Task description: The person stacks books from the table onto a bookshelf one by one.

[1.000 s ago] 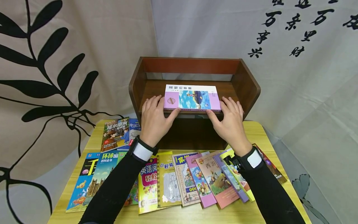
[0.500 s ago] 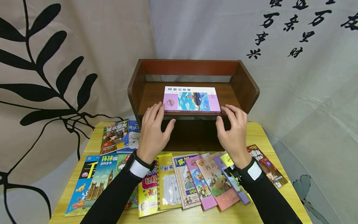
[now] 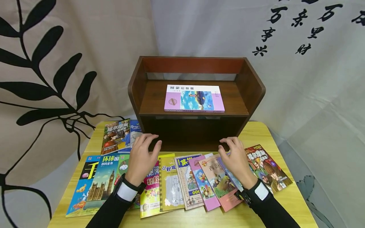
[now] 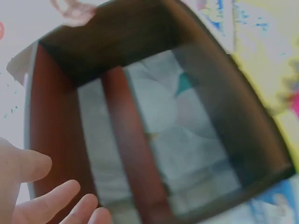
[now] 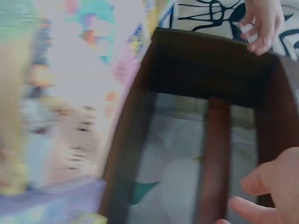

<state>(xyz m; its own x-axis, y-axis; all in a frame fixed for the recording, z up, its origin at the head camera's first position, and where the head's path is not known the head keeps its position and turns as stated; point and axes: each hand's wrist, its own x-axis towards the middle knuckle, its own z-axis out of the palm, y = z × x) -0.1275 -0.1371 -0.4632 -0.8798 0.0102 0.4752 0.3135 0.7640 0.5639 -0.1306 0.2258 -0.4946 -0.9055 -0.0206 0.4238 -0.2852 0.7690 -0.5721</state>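
A purple-and-white book [image 3: 196,100] with a blue cover picture lies flat on the top shelf of a dark brown wooden bookshelf [image 3: 248,85]. My left hand [image 3: 142,158] hovers at the shelf's lower left, its fingers loosely bent and holding nothing. On the other side my right hand [image 3: 236,161] hangs above the fanned books, also holding nothing. In both wrist views the relaxed fingers are apart from the bookshelf's lower compartment. Below the right hand lies a salmon-coloured book [image 3: 220,182], partly covered by neighbouring books.
Several books fan along the table [image 3: 168,221] in front of the bookshelf, among them a yellow spiral-bound book [image 3: 171,183]. More lie at left, including a blue-green encyclopedia [image 3: 102,180]. A brown comic-style book [image 3: 268,167] rests at right. Cloth hangs behind.
Both hands have left the purple book and drawn back down toward the person, lower in the head view. The book stays on the top shelf.
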